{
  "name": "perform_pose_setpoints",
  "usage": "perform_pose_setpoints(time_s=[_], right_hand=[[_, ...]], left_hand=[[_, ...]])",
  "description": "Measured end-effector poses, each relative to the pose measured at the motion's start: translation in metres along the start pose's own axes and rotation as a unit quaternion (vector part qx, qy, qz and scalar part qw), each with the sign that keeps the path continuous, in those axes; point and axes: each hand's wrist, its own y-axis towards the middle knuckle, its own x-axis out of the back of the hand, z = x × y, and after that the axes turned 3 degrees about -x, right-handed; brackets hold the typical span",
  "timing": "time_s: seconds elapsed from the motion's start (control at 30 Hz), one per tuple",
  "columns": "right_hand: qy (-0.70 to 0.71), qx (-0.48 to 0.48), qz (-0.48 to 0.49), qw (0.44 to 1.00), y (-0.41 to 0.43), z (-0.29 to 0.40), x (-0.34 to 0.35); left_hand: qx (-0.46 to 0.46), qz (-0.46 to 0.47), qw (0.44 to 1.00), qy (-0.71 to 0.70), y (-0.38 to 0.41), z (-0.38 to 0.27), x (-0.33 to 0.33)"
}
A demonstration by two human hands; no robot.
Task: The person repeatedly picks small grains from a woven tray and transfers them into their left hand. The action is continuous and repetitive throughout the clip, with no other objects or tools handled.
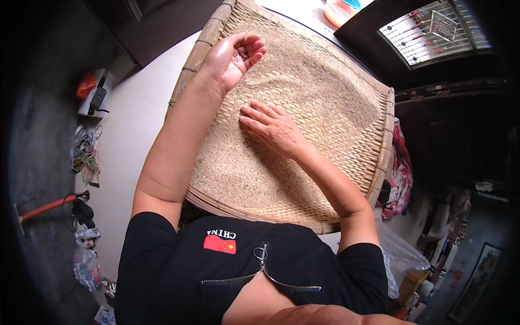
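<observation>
A large woven tray (380, 162) with a bound cane rim lies before me, spread with fine tan grain or husks (227, 170). Over its upper left part, my left hand (243, 55) is turned palm up with its fingers curled, and small brown bits lie in the palm; what they are cannot be made out. My right hand (270, 124) rests palm down near the middle of the tray, its fingers pointing left and slightly apart, touching the grain. Beside the fingers, the pale weave shows through where the layer is thin.
Dark doors flank the tray. On the floor at left are a white box (97, 93), tangled wires (86, 156) and a red-handled tool (48, 208). A clear plastic bag (402, 252) lies at lower right, near red and white cloth (398, 178). An orange basin (339, 13) stands beyond the tray.
</observation>
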Motion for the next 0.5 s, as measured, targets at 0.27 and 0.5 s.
perform_pose_setpoints(time_s=[0.27,0.5], right_hand=[[0.02,-0.251,-0.212,0.944,-0.005,-0.078,0.019],[0.032,-0.287,-0.147,0.946,-0.007,-0.08,0.031]], left_hand=[[0.013,0.0,0.999,0.03,-0.006,0.003,-0.006],[0.015,0.007,0.999,0.049,-0.007,0.007,-0.008]])
